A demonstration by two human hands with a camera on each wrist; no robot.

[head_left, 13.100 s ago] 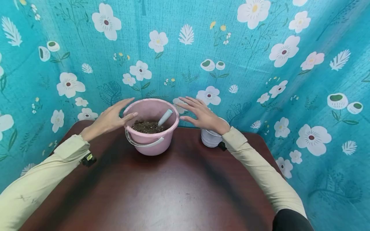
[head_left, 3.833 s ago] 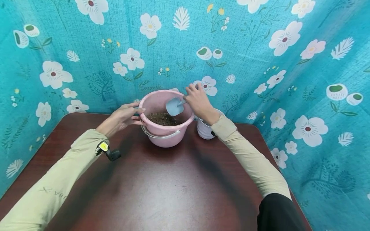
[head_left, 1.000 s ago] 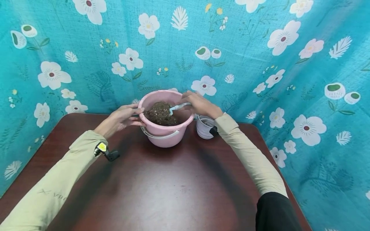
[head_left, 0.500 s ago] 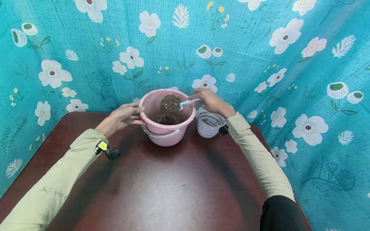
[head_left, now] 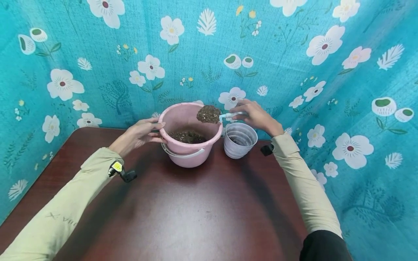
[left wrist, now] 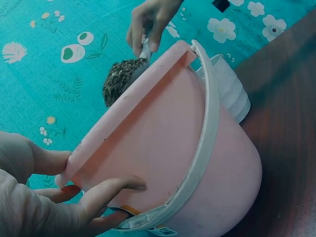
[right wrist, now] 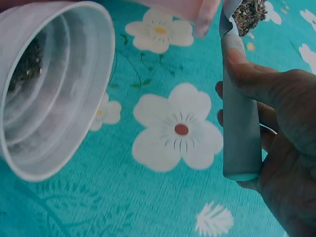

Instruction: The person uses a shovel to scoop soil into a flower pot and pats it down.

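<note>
My left hand (head_left: 140,132) holds the left rim of a pink bucket (head_left: 186,160). In the left wrist view, the thumb lies at the rim and the fingers reach along the outer wall near the white handle (left wrist: 205,133). Dark soil (head_left: 187,137) covers the bucket's bottom. My right hand (head_left: 256,114) grips a light blue-grey garden trowel (right wrist: 241,123) by its handle, thumb along the top. A heaped load of soil (head_left: 208,114) hides the trowel's blade, raised over the bucket's right rim. Just below my right hand stands a ribbed whitish pot (head_left: 237,150).
Some soil (right wrist: 30,61) lies in the pot's bottom, seen in the right wrist view. Pot and bucket stand close together near the back of a dark brown table (head_left: 183,210). A turquoise flowered curtain (head_left: 202,54) hangs right behind them.
Earlier the trowel stood in the bucket's soil and both hands were free. Since then my left hand took the rim; my right hand scooped soil, lifted it and moved right, uncovering the pot.
</note>
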